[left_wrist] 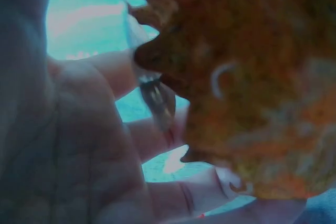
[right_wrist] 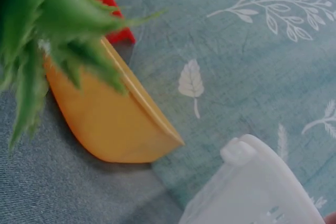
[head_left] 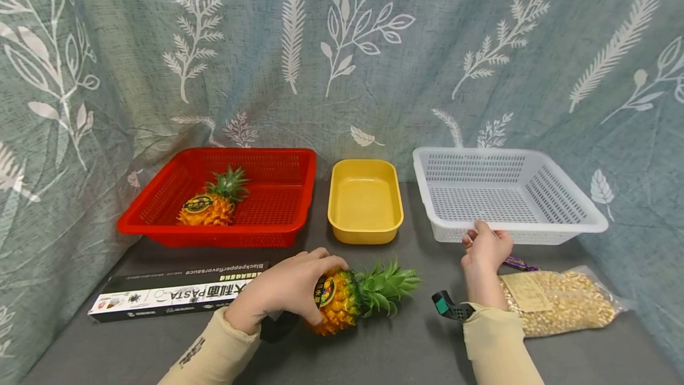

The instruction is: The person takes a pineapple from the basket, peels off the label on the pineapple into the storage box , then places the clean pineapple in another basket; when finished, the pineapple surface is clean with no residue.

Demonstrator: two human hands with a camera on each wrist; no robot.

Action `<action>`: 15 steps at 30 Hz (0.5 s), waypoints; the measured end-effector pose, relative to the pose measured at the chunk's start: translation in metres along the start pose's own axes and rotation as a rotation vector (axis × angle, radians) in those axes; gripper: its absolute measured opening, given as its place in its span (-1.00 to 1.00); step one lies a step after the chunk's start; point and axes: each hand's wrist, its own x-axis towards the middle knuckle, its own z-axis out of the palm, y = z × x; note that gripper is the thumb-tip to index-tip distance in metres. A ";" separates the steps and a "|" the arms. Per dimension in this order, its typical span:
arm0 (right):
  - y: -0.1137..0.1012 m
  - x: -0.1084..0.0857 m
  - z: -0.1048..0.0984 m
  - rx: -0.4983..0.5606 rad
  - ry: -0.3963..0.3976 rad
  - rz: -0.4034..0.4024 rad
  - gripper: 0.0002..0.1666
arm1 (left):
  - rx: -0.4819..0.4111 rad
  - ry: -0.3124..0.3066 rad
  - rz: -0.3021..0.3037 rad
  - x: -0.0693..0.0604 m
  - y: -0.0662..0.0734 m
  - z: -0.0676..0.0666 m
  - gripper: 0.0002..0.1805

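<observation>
My left hand (head_left: pixel 299 281) grips a small pineapple (head_left: pixel 342 305) that lies on its side, its green crown pointing right. In the left wrist view the spiky orange fruit (left_wrist: pixel 252 87) fills the right side, with my fingers (left_wrist: pixel 157 135) curved round it. At the front rim of a white perforated basket (head_left: pixel 435 215), my right hand (head_left: pixel 486 248) pinches the edge between thumb and fingers. The right wrist view shows the basket's white corner (right_wrist: pixel 252 182) and only a sliver of a fingertip. A second pineapple (head_left: pixel 208 207) lies in the red basket (head_left: pixel 307 195).
A yellow tub (head_left: pixel 366 233) stands between the baskets. On the left lies a black-and-white pasta box (head_left: pixel 171 296). A clear bag of pale flakes or grains (head_left: pixel 566 302) lies beside my right forearm, with a purple packet (head_left: pixel 518 263) partly hidden behind it. A patterned curtain (head_left: pixel 374 106) hangs behind.
</observation>
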 end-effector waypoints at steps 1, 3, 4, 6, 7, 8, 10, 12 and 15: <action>0.001 0.000 0.000 0.006 -0.006 0.003 -0.83 | 0.001 0.000 -0.002 0.001 -0.001 0.001 -0.15; 0.001 -0.002 0.000 0.012 -0.025 0.015 -0.86 | -0.001 -0.002 -0.008 0.003 -0.002 0.002 -0.14; 0.002 -0.002 0.000 0.006 -0.035 0.021 -0.88 | -0.004 -0.003 -0.013 0.004 -0.003 0.003 -0.14; 0.002 -0.004 0.000 -0.028 -0.058 0.033 -0.89 | -0.002 -0.002 -0.019 0.007 -0.004 0.004 -0.14; 0.003 -0.004 0.001 -0.047 -0.064 0.038 -0.88 | -0.003 -0.002 -0.019 0.008 -0.005 0.004 -0.14; 0.003 -0.005 0.001 -0.071 -0.072 0.044 -0.87 | -0.003 0.000 -0.019 0.009 -0.005 0.005 -0.13; 0.004 -0.007 0.001 -0.129 -0.092 0.061 -0.81 | -0.004 0.001 -0.019 0.011 -0.007 0.005 -0.13; 0.004 -0.009 0.001 -0.184 -0.116 0.085 -0.68 | -0.015 0.002 -0.018 0.013 -0.008 0.006 -0.12; 0.004 -0.011 0.001 -0.267 -0.186 0.125 -0.52 | -0.042 0.011 -0.024 0.015 -0.010 0.006 -0.08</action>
